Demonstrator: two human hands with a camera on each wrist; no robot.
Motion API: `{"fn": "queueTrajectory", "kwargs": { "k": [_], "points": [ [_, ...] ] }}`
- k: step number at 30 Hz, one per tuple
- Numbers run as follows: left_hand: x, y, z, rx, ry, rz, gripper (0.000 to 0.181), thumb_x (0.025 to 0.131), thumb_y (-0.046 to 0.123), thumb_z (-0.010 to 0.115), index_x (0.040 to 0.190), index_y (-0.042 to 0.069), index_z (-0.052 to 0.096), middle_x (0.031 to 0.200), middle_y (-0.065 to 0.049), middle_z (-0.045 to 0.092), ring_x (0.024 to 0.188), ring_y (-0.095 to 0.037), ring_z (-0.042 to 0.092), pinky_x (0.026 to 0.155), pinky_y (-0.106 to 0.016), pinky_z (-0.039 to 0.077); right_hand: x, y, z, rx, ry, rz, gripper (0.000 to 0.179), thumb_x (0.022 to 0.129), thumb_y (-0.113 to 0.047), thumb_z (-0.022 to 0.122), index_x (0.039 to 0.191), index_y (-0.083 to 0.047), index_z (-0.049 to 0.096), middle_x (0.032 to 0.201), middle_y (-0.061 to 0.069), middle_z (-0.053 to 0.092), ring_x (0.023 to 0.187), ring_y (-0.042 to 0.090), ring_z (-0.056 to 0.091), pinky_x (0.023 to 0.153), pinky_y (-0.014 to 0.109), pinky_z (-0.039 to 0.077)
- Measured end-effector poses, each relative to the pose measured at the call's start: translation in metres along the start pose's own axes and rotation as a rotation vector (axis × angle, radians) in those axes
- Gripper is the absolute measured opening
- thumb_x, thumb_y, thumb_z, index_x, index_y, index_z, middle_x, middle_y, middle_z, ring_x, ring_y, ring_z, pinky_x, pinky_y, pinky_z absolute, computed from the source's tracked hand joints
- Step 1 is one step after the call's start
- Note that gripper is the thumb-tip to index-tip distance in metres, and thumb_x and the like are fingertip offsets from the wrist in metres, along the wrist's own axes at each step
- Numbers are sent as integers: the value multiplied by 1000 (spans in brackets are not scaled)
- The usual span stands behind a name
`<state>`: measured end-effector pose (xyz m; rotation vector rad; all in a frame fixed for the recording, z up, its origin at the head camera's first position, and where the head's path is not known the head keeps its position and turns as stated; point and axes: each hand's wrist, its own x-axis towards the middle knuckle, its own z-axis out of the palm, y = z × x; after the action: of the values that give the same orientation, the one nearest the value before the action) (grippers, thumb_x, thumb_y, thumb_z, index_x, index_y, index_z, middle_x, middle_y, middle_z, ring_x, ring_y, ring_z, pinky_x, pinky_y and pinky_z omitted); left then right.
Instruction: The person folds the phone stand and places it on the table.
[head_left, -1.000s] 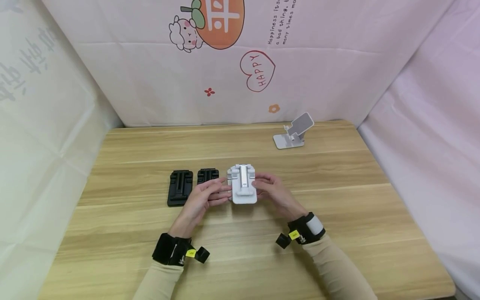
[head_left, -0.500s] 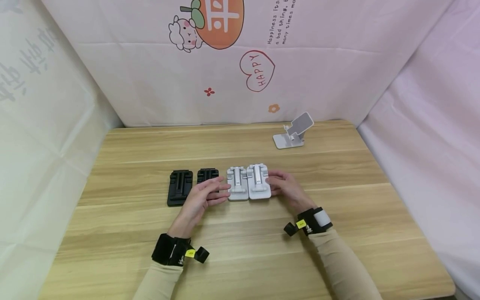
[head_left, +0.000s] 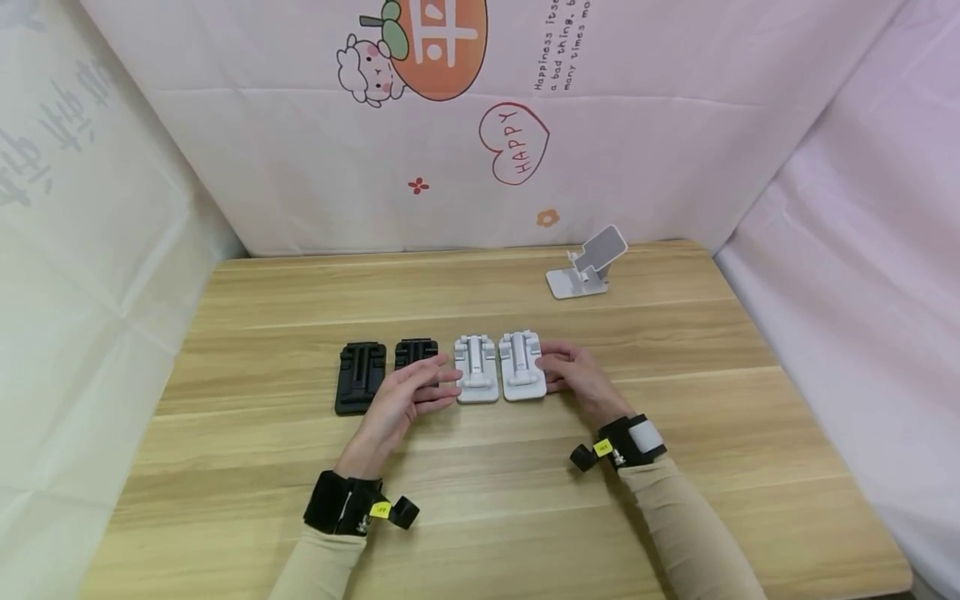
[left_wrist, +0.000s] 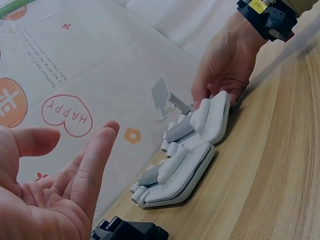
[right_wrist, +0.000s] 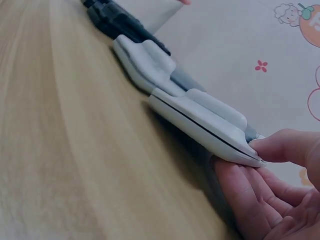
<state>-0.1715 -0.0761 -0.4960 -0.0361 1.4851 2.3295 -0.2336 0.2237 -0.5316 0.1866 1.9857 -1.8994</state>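
My right hand (head_left: pixel 585 385) pinches the right edge of a folded white phone stand (head_left: pixel 522 367), thumb on top and fingers underneath. In the right wrist view, the fingers (right_wrist: pixel 245 192) sit under the near end of that stand, which tilts slightly over the table. A second folded white phone stand (head_left: pixel 477 371) lies flat just left of it, a narrow gap between the two. My left hand (head_left: pixel 397 404) hovers by this second stand with fingers extended and nothing in its grasp; the left wrist view shows its thumb and fingers (left_wrist: pixel 95 170) spread apart.
Two folded black phone stands lie to the left: one (head_left: pixel 361 379) beside the left hand, the other (head_left: pixel 415 350) partly covered by it. An unfolded phone stand (head_left: pixel 602 252) stands toward the back of the wooden table (head_left: pixel 480 517), where a printed cloth (head_left: pixel 675 150) hangs.
My right hand has moved right with one white phone stand, lowering it beside the other, which it hid from above a second ago. The left hand has stayed nearly still.
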Motion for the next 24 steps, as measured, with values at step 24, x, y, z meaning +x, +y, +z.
{"fn": "queueTrajectory", "kwargs": {
  "k": [24],
  "points": [
    [0,-5,-3,32,-1,-14,53,96,22,54,140,-3,40,110,-14,68,103,-40,59,79,-33,57,-3,-2,12,-586,202,-239,31,87,-17,64,115,-2,61,84,13,66,67,20,60,55,25,52]
  ]
}}
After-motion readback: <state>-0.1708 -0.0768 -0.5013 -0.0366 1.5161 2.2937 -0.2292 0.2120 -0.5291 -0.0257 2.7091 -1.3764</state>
